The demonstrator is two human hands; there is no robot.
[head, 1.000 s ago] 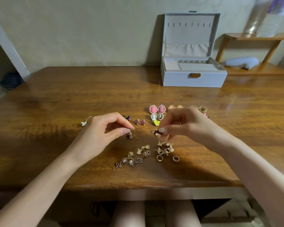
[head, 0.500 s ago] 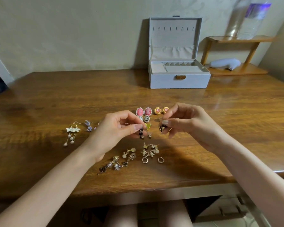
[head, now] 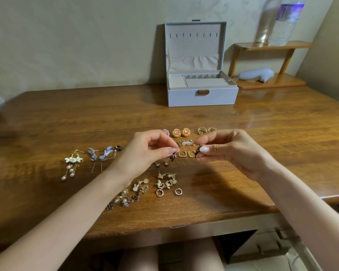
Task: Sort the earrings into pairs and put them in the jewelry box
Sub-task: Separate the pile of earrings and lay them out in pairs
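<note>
Left hand [head: 145, 152] grip pinches one dark earring [head: 172, 156], right hand [head: 230, 151] grip another dark earring [head: 198, 150], near together.

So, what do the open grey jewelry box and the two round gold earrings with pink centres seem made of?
Grey jewelry box: probably matte faux leather, soft fabric lining; lid pocket gathers. Round gold earrings with pink centres: likely shiny ribbed metal, glossy pink stone or resin.

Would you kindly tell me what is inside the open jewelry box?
The jewelry box shows a pale lined tray with small dividers and a flat panel; nothing visible lies in it. Its front wall hides the compartment floors and anything beneath the tray.
</note>
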